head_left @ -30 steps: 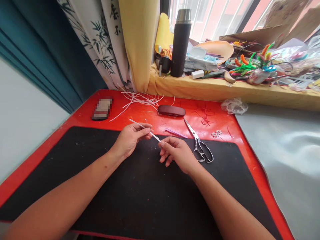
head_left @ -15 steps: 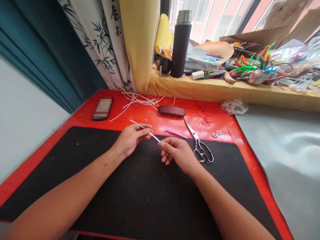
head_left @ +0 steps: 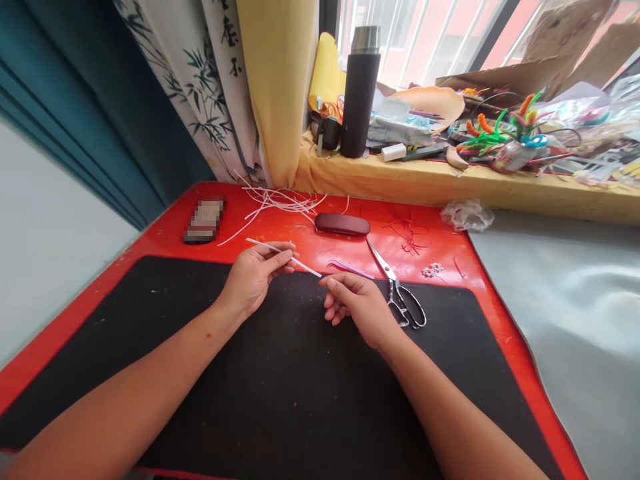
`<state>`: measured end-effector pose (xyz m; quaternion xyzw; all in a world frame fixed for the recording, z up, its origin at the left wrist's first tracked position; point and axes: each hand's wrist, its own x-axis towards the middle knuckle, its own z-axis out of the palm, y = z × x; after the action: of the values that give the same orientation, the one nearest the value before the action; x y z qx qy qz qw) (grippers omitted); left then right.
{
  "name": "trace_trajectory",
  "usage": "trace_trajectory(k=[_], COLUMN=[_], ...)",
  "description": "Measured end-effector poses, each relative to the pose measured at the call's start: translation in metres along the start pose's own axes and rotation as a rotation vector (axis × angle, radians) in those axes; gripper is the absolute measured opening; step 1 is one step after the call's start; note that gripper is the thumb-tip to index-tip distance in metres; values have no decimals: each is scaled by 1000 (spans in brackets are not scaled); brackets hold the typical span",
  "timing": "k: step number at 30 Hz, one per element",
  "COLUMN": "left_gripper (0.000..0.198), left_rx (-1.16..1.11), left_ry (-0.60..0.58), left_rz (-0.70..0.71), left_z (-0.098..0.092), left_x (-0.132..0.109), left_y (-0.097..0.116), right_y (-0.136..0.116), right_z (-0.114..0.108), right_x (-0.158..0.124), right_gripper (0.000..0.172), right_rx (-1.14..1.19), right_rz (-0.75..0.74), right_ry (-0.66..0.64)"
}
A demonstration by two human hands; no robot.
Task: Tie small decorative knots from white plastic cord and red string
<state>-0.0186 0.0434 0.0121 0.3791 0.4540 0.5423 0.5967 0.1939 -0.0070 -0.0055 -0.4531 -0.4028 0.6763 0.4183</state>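
Note:
My left hand [head_left: 255, 277] pinches a thin white paper strip [head_left: 270, 248] between thumb and forefinger, over the far edge of the black mat [head_left: 280, 393]. The strip slants from upper left down to the right. Its right tip ends just short of my right hand [head_left: 357, 305]. That hand rests on the mat with its fingers curled in, and nothing shows in them. Steel scissors [head_left: 397, 293] lie closed just right of my right hand. A pink tweezer-like tool [head_left: 350, 269] lies just beyond it.
The red table [head_left: 165, 233] also carries a heap of white strips [head_left: 280, 199], a dark red case [head_left: 343, 223], a blurred dark object [head_left: 203, 220], red thread scraps [head_left: 410, 233] and crumpled plastic [head_left: 467, 213]. A black flask [head_left: 359, 93] and craft clutter crowd the yellow sill [head_left: 450, 183]. Grey sheeting [head_left: 565, 300] lies to the right.
The strip's right end has come away from my right fingers, and my left hand has tipped it flatter and drawn it slightly left. My right hand stayed on the mat.

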Motion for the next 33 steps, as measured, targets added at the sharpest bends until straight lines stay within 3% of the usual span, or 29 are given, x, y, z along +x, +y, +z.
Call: trace_trajectory(k=[5,11,18,33], left_gripper=[32,24,17,23], left_rx=[38,179,207,214], left_ry=[33,-31,-86,-91], left_rz=[117,226,226,186], left_z=[2,1,1,0], left_x=[-3,-6,-9,-6], left_y=[4,-4,-8,-8], right_y=[-2,-3,0,3], right_z=[1,3,4,4], right_x=[0,-1,1,0], right_gripper=[42,41,39,36], right_rx=[12,-2,-40,-129], right_rz=[-22,-60,-83,-80], right_ry=[39,36,25,-7])
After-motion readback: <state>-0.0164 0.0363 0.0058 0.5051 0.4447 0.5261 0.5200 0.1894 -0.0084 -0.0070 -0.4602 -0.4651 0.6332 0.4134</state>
